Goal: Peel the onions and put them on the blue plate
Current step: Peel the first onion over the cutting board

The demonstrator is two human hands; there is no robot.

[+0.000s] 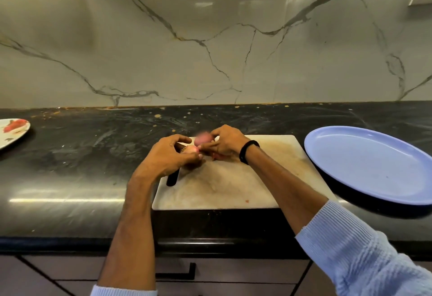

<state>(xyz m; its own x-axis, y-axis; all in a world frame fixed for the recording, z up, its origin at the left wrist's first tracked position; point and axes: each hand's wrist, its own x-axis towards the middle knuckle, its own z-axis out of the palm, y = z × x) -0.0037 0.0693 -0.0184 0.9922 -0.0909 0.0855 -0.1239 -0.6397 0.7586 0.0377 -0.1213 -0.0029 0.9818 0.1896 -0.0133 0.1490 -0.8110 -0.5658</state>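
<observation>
At about nine o'clock from the work, well apart on the dark counter, a patterned plate [14,132] sits half out of view and has no part in the job. On the cutting board [222,188] the left hand [167,159] has its fingers curled round a pale onion [190,149], holding it over the board's far left corner. A black knife handle [173,179] pokes out under the wrist toward six o'clock. At about one o'clock from that onion, touching it or nearly so, a blurred reddish piece [203,139] is pinched in the bent fingers of the right hand [225,144]. The blur makes it impossible to tell whether this is torn skin or a second onion. The blue plate [364,167] lies at three o'clock from both hands, beyond the board's right edge and well apart, with nothing on it. The coming move seems to turn on that: the plate is on the right hand's side while the pale onion is in the left. Once peeled, the onion would probably have to pass rightward across the board.
</observation>
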